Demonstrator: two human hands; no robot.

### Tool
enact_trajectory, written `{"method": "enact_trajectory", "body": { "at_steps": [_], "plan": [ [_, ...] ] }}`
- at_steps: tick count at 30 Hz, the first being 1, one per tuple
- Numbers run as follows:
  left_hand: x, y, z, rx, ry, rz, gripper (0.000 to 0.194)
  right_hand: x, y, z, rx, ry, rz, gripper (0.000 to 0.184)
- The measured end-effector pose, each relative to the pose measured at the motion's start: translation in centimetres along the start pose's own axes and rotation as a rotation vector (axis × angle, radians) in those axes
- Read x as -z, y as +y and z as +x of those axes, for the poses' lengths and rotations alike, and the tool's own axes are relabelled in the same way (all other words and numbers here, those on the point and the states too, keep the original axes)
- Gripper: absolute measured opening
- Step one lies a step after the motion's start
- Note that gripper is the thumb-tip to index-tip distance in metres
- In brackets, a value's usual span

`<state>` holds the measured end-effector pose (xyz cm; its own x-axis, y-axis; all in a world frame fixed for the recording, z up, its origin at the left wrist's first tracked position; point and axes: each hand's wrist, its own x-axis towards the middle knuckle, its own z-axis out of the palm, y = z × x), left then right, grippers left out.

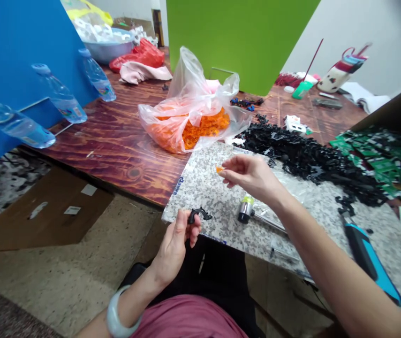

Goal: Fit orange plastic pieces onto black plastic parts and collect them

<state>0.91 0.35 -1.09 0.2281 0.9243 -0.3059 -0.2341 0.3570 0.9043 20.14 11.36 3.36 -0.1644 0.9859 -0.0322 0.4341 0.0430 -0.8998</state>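
Note:
A curved black plastic part (197,214) is pinched between the thumb and fingers of my left hand (172,249), just off the front edge of the speckled grey board (189,192). My right hand (247,173) hovers over that board, fingers closed on a small orange plastic piece (219,169). The two hands are apart. Below my right hand lies a small hammer (245,210) with a black face and a yellow-green face, its handle partly hidden by my forearm. Behind, a clear plastic bag (172,112) holds many orange pieces (203,126).
A heap of black parts (313,155) covers the board's back right. A blue-and-black tool (372,263) lies at right, near green parts (369,155). Water bottles (59,96) lean on a blue panel (17,51). A green panel (235,37) stands behind the bag.

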Motion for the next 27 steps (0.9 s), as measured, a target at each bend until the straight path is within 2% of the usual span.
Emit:
{"method": "enact_trajectory", "body": {
  "at_steps": [2,4,7,10,17,27],
  "plan": [
    [-0.2,0.0,-0.1,-0.005,-0.004,0.007,0.052,0.1,-0.6,-3.3,0.000,-0.033,0.194,0.024],
    [-0.4,-0.1,-0.2,-0.003,0.000,0.017,0.051,-0.2,-0.8,-6.3,-0.018,-0.020,0.263,0.024],
    [-0.8,-0.3,-0.6,-0.005,-0.005,0.046,0.049,-1.2,-0.6,-9.8,-0.043,0.013,0.280,0.019],
    [-1.1,-0.9,-1.0,-0.033,-0.030,0.116,0.049,-2.8,-0.2,-12.0,-0.001,0.078,0.205,0.012],
    [-1.9,-1.9,-1.9,-0.158,-0.075,0.330,0.046,-5.7,0.9,-13.6,0.203,0.313,0.024,0.011],
    [-2.9,-2.4,-2.2,-0.232,-0.102,0.415,0.046,-7.7,1.9,-13.7,0.244,0.525,-0.023,0.014]
  ]
}}
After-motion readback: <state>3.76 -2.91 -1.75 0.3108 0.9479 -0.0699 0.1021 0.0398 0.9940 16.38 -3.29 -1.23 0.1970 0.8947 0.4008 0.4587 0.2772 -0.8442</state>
